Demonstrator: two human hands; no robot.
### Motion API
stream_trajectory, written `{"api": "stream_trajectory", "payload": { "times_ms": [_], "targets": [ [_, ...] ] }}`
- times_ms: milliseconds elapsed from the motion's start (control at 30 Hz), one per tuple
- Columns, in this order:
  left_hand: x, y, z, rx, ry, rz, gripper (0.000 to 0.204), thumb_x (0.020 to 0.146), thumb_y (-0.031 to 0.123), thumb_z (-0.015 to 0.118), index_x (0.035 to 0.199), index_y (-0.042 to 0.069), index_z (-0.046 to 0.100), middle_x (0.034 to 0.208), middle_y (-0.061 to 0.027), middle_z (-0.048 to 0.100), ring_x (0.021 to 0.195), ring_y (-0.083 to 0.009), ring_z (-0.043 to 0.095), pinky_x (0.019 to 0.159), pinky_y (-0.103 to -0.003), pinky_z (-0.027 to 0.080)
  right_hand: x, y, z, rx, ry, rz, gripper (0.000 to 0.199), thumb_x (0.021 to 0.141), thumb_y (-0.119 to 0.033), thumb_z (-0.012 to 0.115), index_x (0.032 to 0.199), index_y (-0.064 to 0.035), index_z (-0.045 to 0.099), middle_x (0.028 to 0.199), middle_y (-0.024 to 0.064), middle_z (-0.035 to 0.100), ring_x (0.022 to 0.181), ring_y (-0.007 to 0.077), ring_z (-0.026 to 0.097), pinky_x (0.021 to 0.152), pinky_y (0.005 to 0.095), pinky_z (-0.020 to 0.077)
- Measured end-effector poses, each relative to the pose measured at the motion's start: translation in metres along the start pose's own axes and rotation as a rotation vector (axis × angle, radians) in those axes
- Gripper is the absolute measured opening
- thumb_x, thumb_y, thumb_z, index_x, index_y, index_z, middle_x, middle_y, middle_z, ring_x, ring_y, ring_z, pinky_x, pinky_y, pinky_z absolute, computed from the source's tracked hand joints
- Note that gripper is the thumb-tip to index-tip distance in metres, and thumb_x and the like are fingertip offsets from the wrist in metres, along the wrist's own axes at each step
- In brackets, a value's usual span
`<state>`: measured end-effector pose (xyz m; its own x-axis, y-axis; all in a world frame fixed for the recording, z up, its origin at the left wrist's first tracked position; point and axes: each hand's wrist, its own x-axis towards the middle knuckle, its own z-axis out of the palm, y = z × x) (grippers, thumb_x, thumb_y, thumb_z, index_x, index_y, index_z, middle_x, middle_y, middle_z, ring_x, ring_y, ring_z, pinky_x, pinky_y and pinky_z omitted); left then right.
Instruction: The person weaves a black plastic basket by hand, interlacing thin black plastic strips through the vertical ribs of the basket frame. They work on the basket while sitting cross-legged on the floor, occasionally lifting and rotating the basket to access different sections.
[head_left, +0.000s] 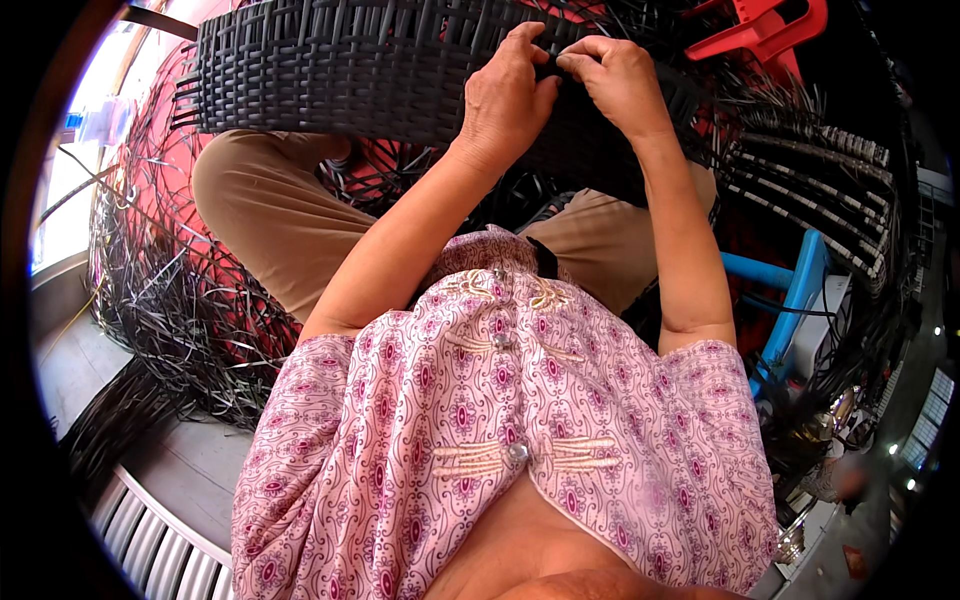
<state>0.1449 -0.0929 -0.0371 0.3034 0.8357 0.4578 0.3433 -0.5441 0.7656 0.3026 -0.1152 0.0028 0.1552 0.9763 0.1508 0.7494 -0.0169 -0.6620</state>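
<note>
A curved black woven wicker panel lies across my lap, its loose strip ends sticking out at the left. My left hand rests on the panel right of its middle, fingers bent round the weave and thumb pointing right. Close beside it, my right hand pinches thumb and forefinger together at the panel's dark surface. Whatever lies between those fingertips is too dark and small to make out. Both hands work near the panel's far side, a short gap apart.
Tangled black strips heap over the red surface at left. Bundled strips lie at right, near a blue frame. A red plastic piece stands at the far right. A white slatted thing is at lower left.
</note>
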Motion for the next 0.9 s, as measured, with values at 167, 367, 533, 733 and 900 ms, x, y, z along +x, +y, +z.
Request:
{"api": "stream_trajectory", "payload": {
  "times_ms": [167, 367, 533, 733, 900],
  "targets": [
    [0.008, 0.013, -0.009, 0.117, -0.139, -0.121, 0.064, 0.078, 0.011, 0.074, 0.133, -0.002, 0.046, 0.106, -0.0132, 0.070, 0.091, -0.0336, 0.068, 0.080, -0.041, 0.053, 0.001, 0.002, 0.000, -0.028, -0.010, -0.023, 0.019, 0.086, -0.018, 0.069, 0.093, -0.0018, 0.074, 0.076, 0.0090, 0.072, 0.066, 0.0131, 0.066, 0.063, 0.0286, 0.0505],
    [0.010, 0.021, -0.008, 0.266, -0.233, -0.194, 0.076, 0.078, 0.012, 0.074, 0.141, -0.008, 0.034, 0.108, -0.0157, 0.070, 0.098, -0.0364, 0.067, 0.086, -0.041, 0.053, 0.002, 0.001, -0.001, -0.065, -0.011, -0.030, 0.020, 0.085, -0.017, 0.068, 0.094, -0.0008, 0.074, 0.077, 0.0118, 0.072, 0.068, 0.0155, 0.067, 0.064, 0.0295, 0.0512],
    [0.012, 0.006, -0.006, -0.167, -0.151, -0.290, 0.087, 0.080, 0.008, 0.075, 0.148, -0.008, 0.024, 0.109, -0.0169, 0.069, 0.093, -0.0237, 0.069, 0.083, -0.034, 0.055, 0.011, 0.002, -0.003, -0.103, -0.080, -0.019, 0.022, 0.083, -0.019, 0.068, 0.093, -0.0008, 0.074, 0.077, 0.0136, 0.072, 0.071, 0.0199, 0.069, 0.068, 0.0320, 0.0518],
    [0.000, 0.007, 0.001, -0.754, 0.042, -0.446, 0.086, 0.079, 0.001, 0.076, 0.148, -0.007, 0.026, 0.110, -0.0142, 0.067, 0.091, -0.0136, 0.066, 0.077, -0.026, 0.052, 0.012, -0.009, 0.002, -0.300, -0.042, 0.032, 0.023, 0.082, -0.029, 0.069, 0.090, -0.0080, 0.075, 0.084, 0.0172, 0.071, 0.086, 0.0338, 0.069, 0.077, 0.0428, 0.0540],
    [-0.002, 0.008, 0.000, -0.902, 0.075, -0.475, 0.079, 0.077, 0.000, 0.076, 0.143, -0.007, 0.033, 0.110, -0.0134, 0.067, 0.090, -0.0115, 0.064, 0.075, -0.023, 0.049, 0.006, -0.006, 0.010, -0.378, 0.041, -0.058, 0.024, 0.085, -0.031, 0.067, 0.088, -0.0078, 0.074, 0.083, 0.0185, 0.070, 0.084, 0.0365, 0.069, 0.076, 0.0469, 0.0539]
  ]
}}
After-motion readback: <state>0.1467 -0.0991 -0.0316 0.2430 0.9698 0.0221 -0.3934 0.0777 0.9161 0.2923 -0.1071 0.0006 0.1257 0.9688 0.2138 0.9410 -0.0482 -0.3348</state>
